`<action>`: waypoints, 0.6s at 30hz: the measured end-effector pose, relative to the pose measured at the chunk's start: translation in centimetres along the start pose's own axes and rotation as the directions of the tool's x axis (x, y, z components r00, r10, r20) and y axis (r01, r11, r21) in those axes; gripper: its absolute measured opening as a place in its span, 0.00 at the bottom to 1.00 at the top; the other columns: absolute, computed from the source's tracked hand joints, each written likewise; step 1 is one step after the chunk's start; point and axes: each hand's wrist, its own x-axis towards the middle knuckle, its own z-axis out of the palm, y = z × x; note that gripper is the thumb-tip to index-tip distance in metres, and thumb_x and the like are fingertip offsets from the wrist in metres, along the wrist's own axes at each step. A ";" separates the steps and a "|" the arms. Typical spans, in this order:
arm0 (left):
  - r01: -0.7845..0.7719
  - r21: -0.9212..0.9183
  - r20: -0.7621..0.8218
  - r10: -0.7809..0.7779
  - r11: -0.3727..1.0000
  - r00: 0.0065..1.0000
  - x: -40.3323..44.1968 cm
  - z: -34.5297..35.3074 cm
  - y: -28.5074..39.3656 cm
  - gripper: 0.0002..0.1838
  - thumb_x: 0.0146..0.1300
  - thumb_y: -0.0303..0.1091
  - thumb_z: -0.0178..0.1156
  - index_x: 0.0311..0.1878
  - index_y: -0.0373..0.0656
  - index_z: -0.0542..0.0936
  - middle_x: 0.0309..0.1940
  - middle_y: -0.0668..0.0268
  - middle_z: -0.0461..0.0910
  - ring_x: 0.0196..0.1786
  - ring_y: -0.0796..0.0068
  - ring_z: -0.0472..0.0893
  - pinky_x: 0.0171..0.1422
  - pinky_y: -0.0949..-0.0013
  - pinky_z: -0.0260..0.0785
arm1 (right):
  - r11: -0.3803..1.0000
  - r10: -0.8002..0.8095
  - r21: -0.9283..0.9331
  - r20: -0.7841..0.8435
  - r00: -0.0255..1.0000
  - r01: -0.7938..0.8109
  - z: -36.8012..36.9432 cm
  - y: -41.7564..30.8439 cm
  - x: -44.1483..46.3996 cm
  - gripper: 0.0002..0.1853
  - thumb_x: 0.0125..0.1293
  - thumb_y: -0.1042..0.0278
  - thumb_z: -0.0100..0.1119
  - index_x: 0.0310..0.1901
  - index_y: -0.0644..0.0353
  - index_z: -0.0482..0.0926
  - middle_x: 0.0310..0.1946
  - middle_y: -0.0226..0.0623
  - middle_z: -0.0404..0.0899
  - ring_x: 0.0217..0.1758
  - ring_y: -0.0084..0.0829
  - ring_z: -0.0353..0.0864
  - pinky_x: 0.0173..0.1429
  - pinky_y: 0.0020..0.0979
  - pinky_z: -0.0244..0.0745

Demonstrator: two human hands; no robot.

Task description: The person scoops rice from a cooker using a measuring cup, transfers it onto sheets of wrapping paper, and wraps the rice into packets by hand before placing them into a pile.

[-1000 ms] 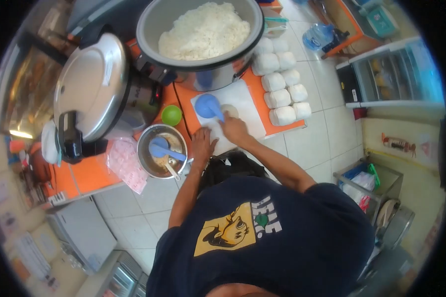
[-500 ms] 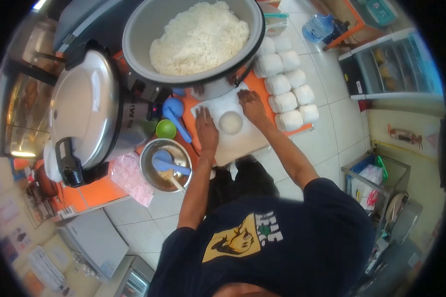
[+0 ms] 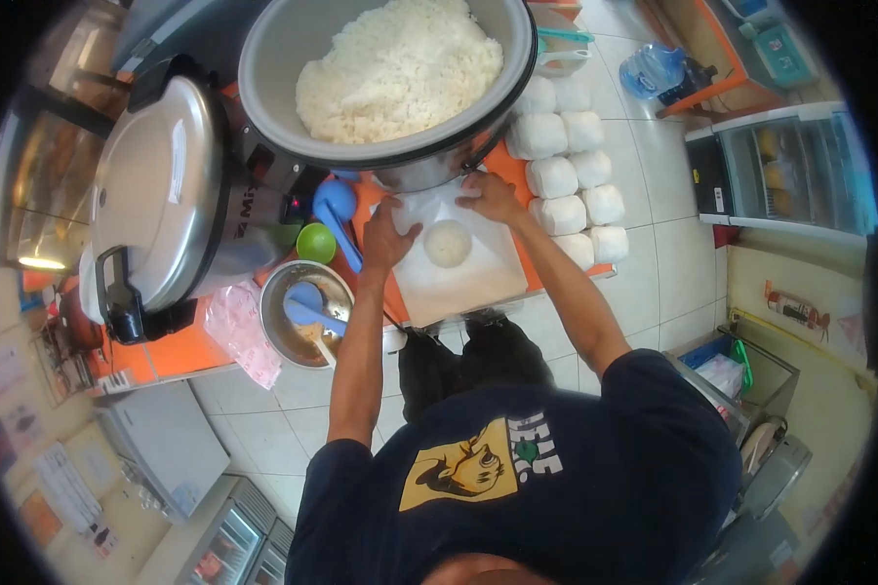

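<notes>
The left hand (image 3: 390, 237) and right hand (image 3: 491, 198) are apart, at the far left and far right corners of the white paper (image 3: 458, 285); I cannot tell whether they pinch it. The paper lies on the orange table (image 3: 171, 355), bearing 1 rice mound (image 3: 448, 244), near the rice pot (image 3: 265, 102).

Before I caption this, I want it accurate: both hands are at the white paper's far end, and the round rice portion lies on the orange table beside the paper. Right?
No: the head view shows the round rice portion lying on the white paper, not beside it.
</notes>
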 end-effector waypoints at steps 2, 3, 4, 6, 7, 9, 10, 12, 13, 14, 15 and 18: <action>0.018 -0.118 -0.056 -0.025 0.993 0.998 0.5 -0.8 -0.3 0.27 0.53 0.32 0.74 0.56 0.41 0.74 0.49 0.52 0.82 0.56 0.48 0.80 0.59 0.51 0.71 | 0.991 0.065 0.115 0.057 0.996 -0.071 -0.6 0.2 0.6 0.20 0.52 0.57 0.75 0.47 0.50 0.86 0.49 0.37 0.84 0.57 0.42 0.80 0.61 0.40 0.72; 0.154 -0.210 -0.021 -0.162 0.965 0.987 0.8 -1.9 0.3 0.27 0.54 0.32 0.75 0.56 0.39 0.74 0.47 0.51 0.83 0.53 0.46 0.81 0.58 0.53 0.72 | 0.998 0.055 -0.008 -0.011 0.998 -0.055 -1.5 -0.6 0.0 0.19 0.53 0.58 0.74 0.47 0.51 0.86 0.48 0.37 0.85 0.56 0.42 0.81 0.60 0.40 0.74; 0.286 -0.297 0.029 -0.291 0.911 0.956 0.9 -2.5 0.4 0.28 0.54 0.33 0.75 0.56 0.38 0.75 0.44 0.50 0.84 0.51 0.44 0.82 0.57 0.55 0.74 | 0.990 0.038 -0.131 -0.079 0.996 -0.048 -2.0 -1.0 -0.4 0.19 0.54 0.58 0.73 0.47 0.53 0.86 0.48 0.37 0.85 0.55 0.42 0.83 0.59 0.41 0.76; 0.285 -0.264 0.064 -0.278 0.922 0.958 0.8 -3.2 0.3 0.27 0.54 0.30 0.75 0.56 0.38 0.76 0.45 0.50 0.84 0.53 0.46 0.83 0.59 0.54 0.74 | 0.996 -0.044 -0.075 -0.108 0.993 0.036 -2.1 -0.8 -0.7 0.18 0.54 0.56 0.72 0.45 0.53 0.87 0.47 0.38 0.86 0.55 0.43 0.83 0.59 0.44 0.75; 0.286 -0.230 0.107 -0.267 0.930 0.958 0.5 -3.4 0.1 0.27 0.53 0.28 0.75 0.57 0.38 0.78 0.47 0.50 0.85 0.54 0.47 0.83 0.60 0.53 0.74 | 0.993 -0.116 -0.019 -0.138 0.984 0.115 -2.0 -0.7 -0.8 0.18 0.53 0.54 0.72 0.43 0.54 0.88 0.46 0.40 0.86 0.54 0.43 0.82 0.59 0.47 0.73; 0.133 -0.180 0.042 -0.127 0.975 0.991 0.3 -2.6 -0.7 0.27 0.53 0.27 0.75 0.57 0.39 0.79 0.46 0.51 0.85 0.52 0.48 0.83 0.59 0.53 0.74 | 0.995 -0.082 -0.067 -0.182 0.980 0.071 -1.1 -1.8 -0.9 0.16 0.53 0.56 0.72 0.42 0.53 0.88 0.44 0.38 0.86 0.55 0.43 0.82 0.59 0.47 0.73; -0.025 -0.118 -0.009 0.025 0.993 1.000 0.4 -1.9 -1.4 0.27 0.52 0.26 0.74 0.57 0.39 0.80 0.46 0.52 0.85 0.50 0.48 0.83 0.59 0.53 0.74 | 0.994 -0.043 -0.109 -0.235 0.971 0.018 -0.9 -2.4 -0.9 0.14 0.53 0.58 0.72 0.41 0.53 0.88 0.42 0.37 0.87 0.55 0.42 0.81 0.60 0.47 0.72; -0.045 -0.097 -0.008 0.045 0.994 0.999 0.6 -1.2 -2.3 0.27 0.52 0.26 0.75 0.57 0.40 0.80 0.44 0.53 0.85 0.50 0.50 0.83 0.58 0.55 0.74 | 0.978 -0.064 -0.207 -0.196 0.978 0.023 -1.0 -2.8 -1.0 0.11 0.55 0.60 0.71 0.39 0.53 0.88 0.42 0.35 0.86 0.55 0.42 0.80 0.60 0.48 0.71; -0.070 -0.067 0.001 0.070 0.995 0.998 0.5 -1.1 -2.5 0.28 0.51 0.26 0.75 0.58 0.41 0.80 0.42 0.54 0.85 0.49 0.51 0.82 0.57 0.57 0.74 | 0.956 -0.077 -0.291 -0.161 0.984 0.027 -1.0 -2.8 -1.0 0.08 0.57 0.61 0.71 0.37 0.53 0.88 0.42 0.34 0.86 0.55 0.42 0.80 0.60 0.50 0.70; -0.067 -0.068 -0.004 0.067 0.995 0.998 0.1 -1.2 -2.8 0.28 0.51 0.26 0.75 0.58 0.41 0.80 0.42 0.54 0.85 0.49 0.51 0.82 0.57 0.57 0.74 | 0.955 -0.081 -0.295 -0.158 0.984 0.031 -1.6 -2.3 -1.4 0.08 0.57 0.61 0.71 0.37 0.53 0.88 0.42 0.34 0.86 0.55 0.42 0.80 0.60 0.50 0.70; -0.114 0.005 0.058 0.114 0.993 0.992 -0.7 -2.5 -1.9 0.28 0.51 0.28 0.75 0.58 0.43 0.80 0.42 0.54 0.85 0.51 0.52 0.82 0.60 0.56 0.72 | 0.951 -0.287 -0.162 -0.151 0.946 0.263 -2.2 -0.9 -2.0 0.05 0.60 0.64 0.68 0.36 0.52 0.87 0.43 0.32 0.86 0.54 0.41 0.80 0.59 0.50 0.69; -0.245 0.179 0.058 0.238 0.953 0.969 -2.0 -4.6 2.3 0.29 0.50 0.32 0.75 0.58 0.45 0.81 0.45 0.56 0.84 0.54 0.55 0.81 0.64 0.53 0.67 | 0.813 -0.583 -0.080 -0.115 0.804 0.577 -3.7 -1.7 -5.0 0.02 0.64 0.69 0.65 0.37 0.54 0.85 0.46 0.30 0.85 0.53 0.40 0.80 0.60 0.48 0.68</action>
